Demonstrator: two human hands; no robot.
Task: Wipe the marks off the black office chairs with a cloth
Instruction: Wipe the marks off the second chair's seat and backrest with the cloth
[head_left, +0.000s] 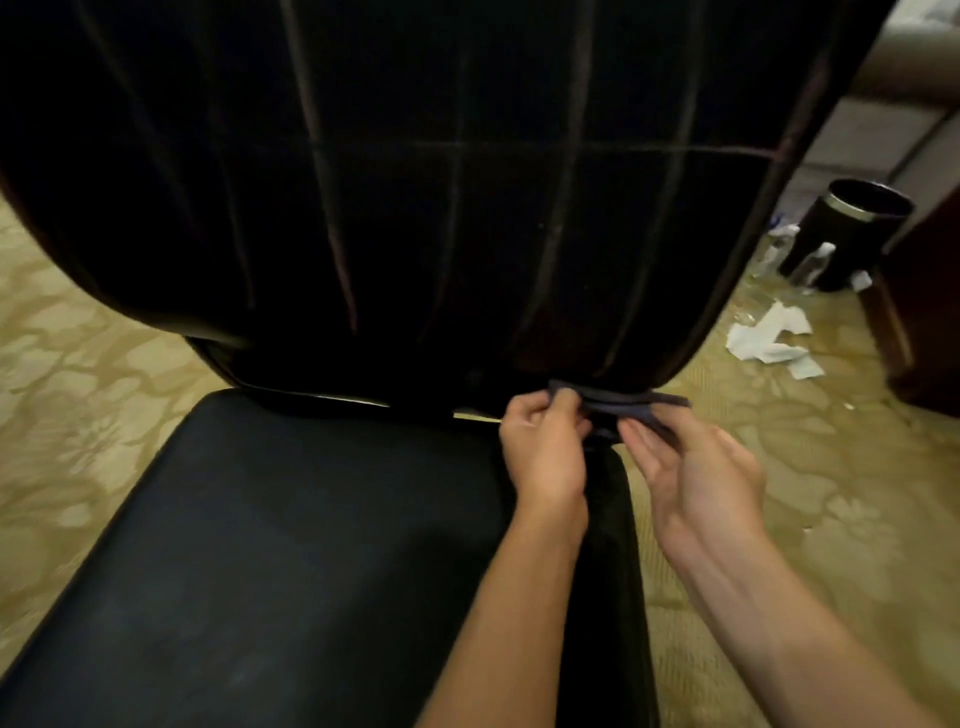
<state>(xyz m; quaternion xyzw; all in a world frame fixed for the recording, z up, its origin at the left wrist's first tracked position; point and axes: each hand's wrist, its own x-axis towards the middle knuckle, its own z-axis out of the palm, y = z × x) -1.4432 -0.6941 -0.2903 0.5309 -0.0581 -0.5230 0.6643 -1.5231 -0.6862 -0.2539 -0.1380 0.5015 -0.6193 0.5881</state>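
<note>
A black chair (363, 208) fills most of the view, its tall back standing upright and its seat (291, 545) spreading toward the camera. Thin seams cross the back in a grid. Between the back's lower edge and the rear edge of the seat runs a narrow gap, lit pale along part of its length.

At the right end of that gap, by the back's lower right corner, both hands work a dark cloth (628, 405). The cloth lies folded in a flat band against the bottom edge of the back and juts a little past the corner to the right. The left hand (543, 447) curls its fingers round the cloth's left end, knuckles up, above the seat's right rear corner. The right hand (696, 467) is just beside it, fingers nearly straight, its fingertips touching the cloth's lower edge; whether they pinch it cannot be told. Both forearms come in from the lower right, the left one crossing the seat's right edge.

Patterned carpet (78, 364) lies bare to the left of the chair and to the right of the seat. Farther right, crumpled paper (774, 343) lies on the carpet, with a black bin (841, 234) behind it and small litter around its base. Dark wooden furniture (930, 322) stands at the right edge, close to the bin.
</note>
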